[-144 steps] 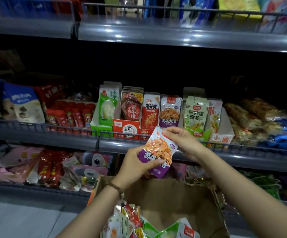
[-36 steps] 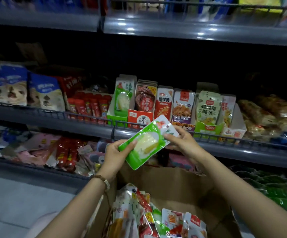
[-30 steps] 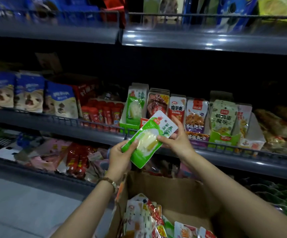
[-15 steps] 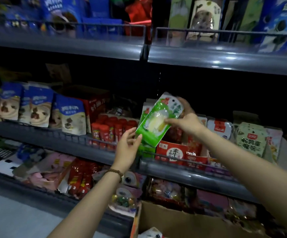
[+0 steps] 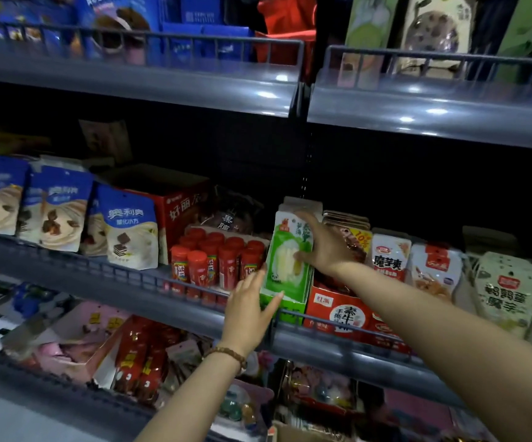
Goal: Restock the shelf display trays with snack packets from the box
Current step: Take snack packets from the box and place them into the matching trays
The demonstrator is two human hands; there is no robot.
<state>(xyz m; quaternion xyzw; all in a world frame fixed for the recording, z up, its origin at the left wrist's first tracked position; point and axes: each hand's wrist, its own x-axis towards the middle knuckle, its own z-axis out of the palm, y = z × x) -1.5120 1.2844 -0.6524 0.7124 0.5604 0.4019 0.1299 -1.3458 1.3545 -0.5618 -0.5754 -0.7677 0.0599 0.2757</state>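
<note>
Head view: the green snack packet (image 5: 285, 260) stands in the green display tray (image 5: 282, 303) on the middle shelf (image 5: 131, 283). Its long side goes up and down. The end with the red logo is on top, and its front faces out. The right hand (image 5: 325, 247) has its grip on the packet, with fingers over the top and thumb on the front. The left hand (image 5: 248, 306) has a loose grip: its fingers are straight and hold nothing, and its thumb is by the tray's front. Just beside it, a red tray (image 5: 342, 309) reads "素牛". A white and red packet (image 5: 387, 261) reads "魔芋爽". Blue bags (image 5: 129, 229) read "奥利奥". A red box (image 5: 185, 207) reads "好丽友".
</note>
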